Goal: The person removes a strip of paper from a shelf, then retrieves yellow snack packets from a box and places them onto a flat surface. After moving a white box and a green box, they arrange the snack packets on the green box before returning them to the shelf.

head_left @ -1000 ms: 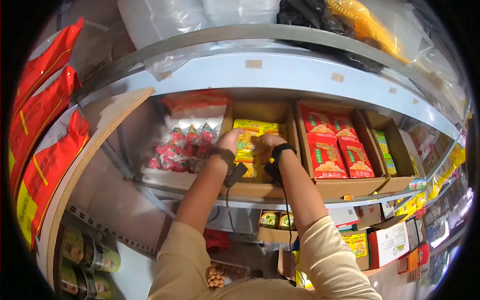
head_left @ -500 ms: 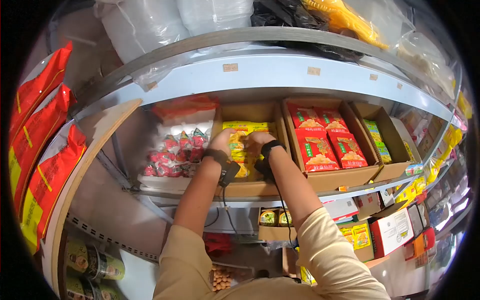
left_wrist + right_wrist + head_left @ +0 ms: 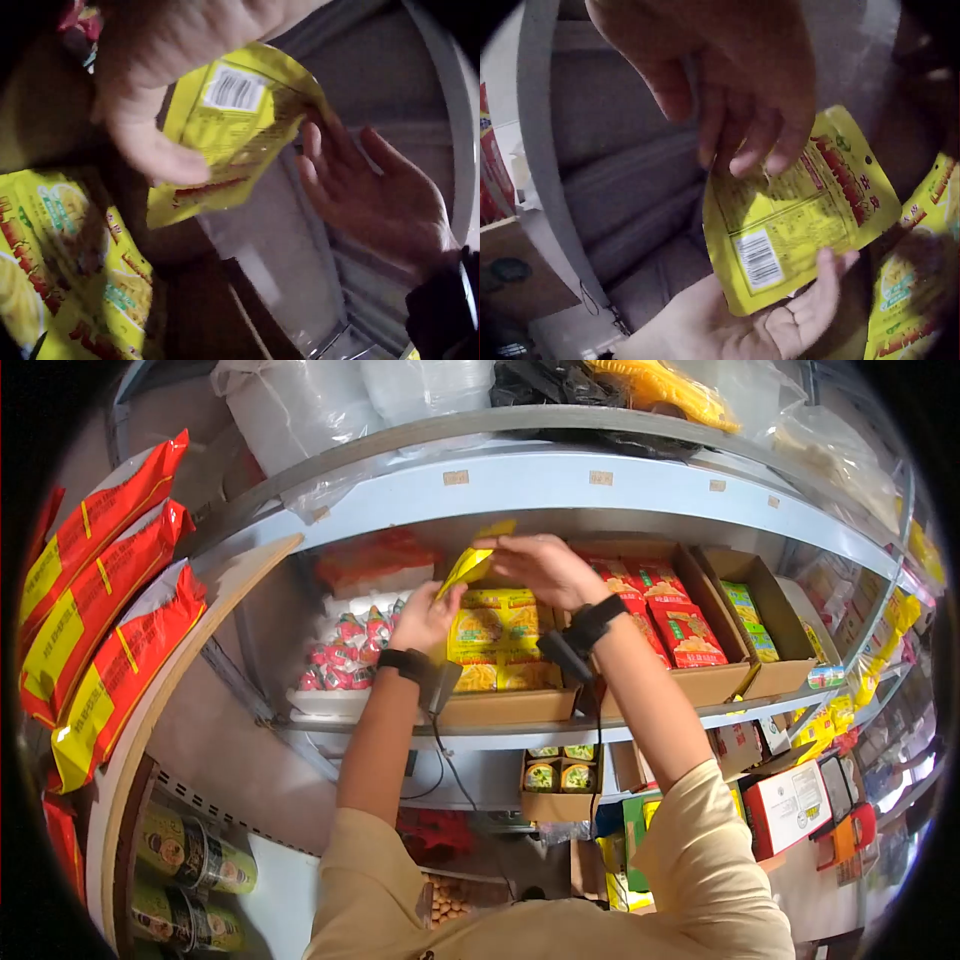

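Pinching one yellow snack packet, the left hand has its thumb on the side with the barcode. Both arms stretch forward, with a black strap on each wrist. The left hand is over the left edge of the cardboard box of yellow packets. The right hand is over the back right part of this box, its fingers long and loose and its thumb apart. It grips nothing, and I cannot tell if its fingertips touch the snack packet. That one packet is tipped on a slant between the two hands, over the back left part of the box. Inside the box, four more yellow packets show on top, with their fronts up. Just right of the box is a second box, where four red packets show. Next to that, farther right of the yellow packets' box, a narrow box has at least two green and yellow packs. Just left of the yellow packets' box is one white foam tray with a heap of small red things, too jumbled to count. Below the box, four round cups show in a small carton.
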A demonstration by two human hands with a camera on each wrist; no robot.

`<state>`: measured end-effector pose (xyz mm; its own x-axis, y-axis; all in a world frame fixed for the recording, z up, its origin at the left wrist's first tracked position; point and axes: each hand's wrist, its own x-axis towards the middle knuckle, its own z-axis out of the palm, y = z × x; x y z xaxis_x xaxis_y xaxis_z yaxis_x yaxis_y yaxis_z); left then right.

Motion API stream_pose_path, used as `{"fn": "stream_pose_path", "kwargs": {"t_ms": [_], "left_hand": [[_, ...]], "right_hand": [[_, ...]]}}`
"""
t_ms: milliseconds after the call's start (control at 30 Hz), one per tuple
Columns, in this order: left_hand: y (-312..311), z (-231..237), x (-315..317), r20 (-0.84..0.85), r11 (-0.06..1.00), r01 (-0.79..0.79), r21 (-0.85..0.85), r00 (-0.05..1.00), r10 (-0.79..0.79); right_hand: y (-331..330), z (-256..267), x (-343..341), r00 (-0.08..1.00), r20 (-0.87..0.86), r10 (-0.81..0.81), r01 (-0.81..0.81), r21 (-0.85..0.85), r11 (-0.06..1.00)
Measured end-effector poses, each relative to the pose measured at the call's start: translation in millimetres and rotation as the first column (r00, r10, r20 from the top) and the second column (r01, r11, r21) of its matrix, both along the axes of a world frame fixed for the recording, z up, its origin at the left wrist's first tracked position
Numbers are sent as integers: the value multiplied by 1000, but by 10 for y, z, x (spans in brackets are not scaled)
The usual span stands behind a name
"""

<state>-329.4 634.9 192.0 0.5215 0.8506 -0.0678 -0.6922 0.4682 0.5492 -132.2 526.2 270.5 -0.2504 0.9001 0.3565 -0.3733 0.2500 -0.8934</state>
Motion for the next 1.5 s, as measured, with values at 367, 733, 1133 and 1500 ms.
{"fn": "stream_pose_path", "kwargs": {"t_ms": [367,733,1133,1500], "left_hand": [[-1868,432,123,-181,864,198,462,975,-127],[-2555,-323,1170,-514,694,552,462,804,-298],[-3330,-2054,2572,-680,347,925,153,354,-643],[-3959,-3335,3522,-632,465,834,-298,193,-751]], "right_hand": [[-2054,-541,212,908,-9,-418,418,19,908],[-3551,-1243,863,730,183,-659,681,-284,675],[-4878,-3035,1304,346,316,-883,806,-581,108],[-5320,-3883,2129,283,182,-942,495,-869,-19]]}}
